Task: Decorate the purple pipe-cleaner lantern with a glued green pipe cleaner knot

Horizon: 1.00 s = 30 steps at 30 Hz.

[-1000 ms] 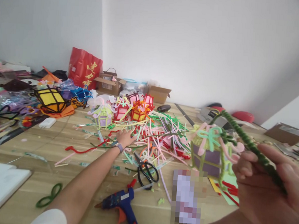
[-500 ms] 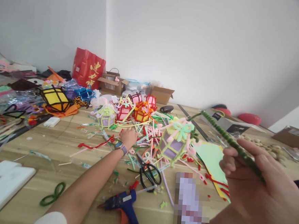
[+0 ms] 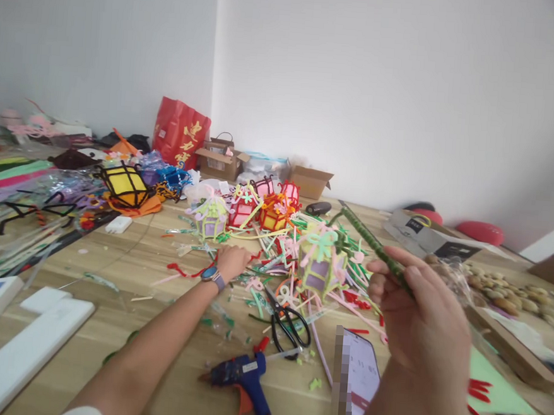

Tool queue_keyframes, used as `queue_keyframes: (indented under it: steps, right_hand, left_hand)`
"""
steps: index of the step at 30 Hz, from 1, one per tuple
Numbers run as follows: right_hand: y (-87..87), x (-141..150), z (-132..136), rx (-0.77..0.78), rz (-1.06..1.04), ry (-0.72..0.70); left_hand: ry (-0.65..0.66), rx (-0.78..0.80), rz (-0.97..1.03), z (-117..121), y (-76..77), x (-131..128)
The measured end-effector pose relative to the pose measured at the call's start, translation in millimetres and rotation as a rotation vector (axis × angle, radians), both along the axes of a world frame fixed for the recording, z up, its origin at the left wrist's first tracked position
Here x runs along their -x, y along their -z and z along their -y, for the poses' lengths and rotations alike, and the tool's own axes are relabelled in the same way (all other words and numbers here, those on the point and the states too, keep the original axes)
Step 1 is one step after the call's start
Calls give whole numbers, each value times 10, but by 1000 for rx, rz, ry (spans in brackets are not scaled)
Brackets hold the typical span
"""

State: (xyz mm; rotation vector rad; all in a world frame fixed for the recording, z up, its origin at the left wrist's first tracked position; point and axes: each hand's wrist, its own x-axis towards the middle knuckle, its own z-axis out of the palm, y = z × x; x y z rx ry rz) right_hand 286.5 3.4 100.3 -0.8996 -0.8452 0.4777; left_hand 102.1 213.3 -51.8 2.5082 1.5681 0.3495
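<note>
My right hand (image 3: 418, 318) is raised near the camera, fingers closed round a dark green pipe-cleaner stick (image 3: 367, 238). From the stick's far end hangs a small purple lantern (image 3: 320, 261) framed in light green, with a mint bow on top. My left hand (image 3: 233, 261), a watch on its wrist, is stretched far out and rests closed on the pile of loose pipe cleaners (image 3: 273, 258); what its fingers hold, if anything, is hidden.
Black scissors (image 3: 288, 322) and a blue glue gun (image 3: 246, 382) lie near the front. A phone (image 3: 360, 378) lies below my right hand. Several finished lanterns (image 3: 243, 208), a yellow lantern (image 3: 124, 186), a red bag (image 3: 180, 134) and cardboard boxes (image 3: 310, 181) stand further back.
My right hand has carried the stick and hanging lantern leftward and away from the camera. The view has swung to the right. My left hand stays in the pile, now more curled.
</note>
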Motion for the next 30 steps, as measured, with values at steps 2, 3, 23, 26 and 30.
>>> queue_keyframes:
  steps: [2, 3, 23, 26, 30]
  right_hand:
    - [57, 51, -188, 44, -26, -90]
    - [83, 80, -300, 74, -38, -142]
    - [-58, 245, -981, 26, -81, -311]
    - [-65, 142, -757, 17, -20, -249]
    - [-66, 11, -483, 29, 14, -138]
  left_hand:
    - [2, 29, -42, 27, 14, 236]
    - [12, 36, -56, 51, 27, 333]
    - [72, -130, 41, -540, 100, 154]
    - [53, -129, 28, -784, 174, -31]
    - [10, -96, 21, -1014, 196, -165]
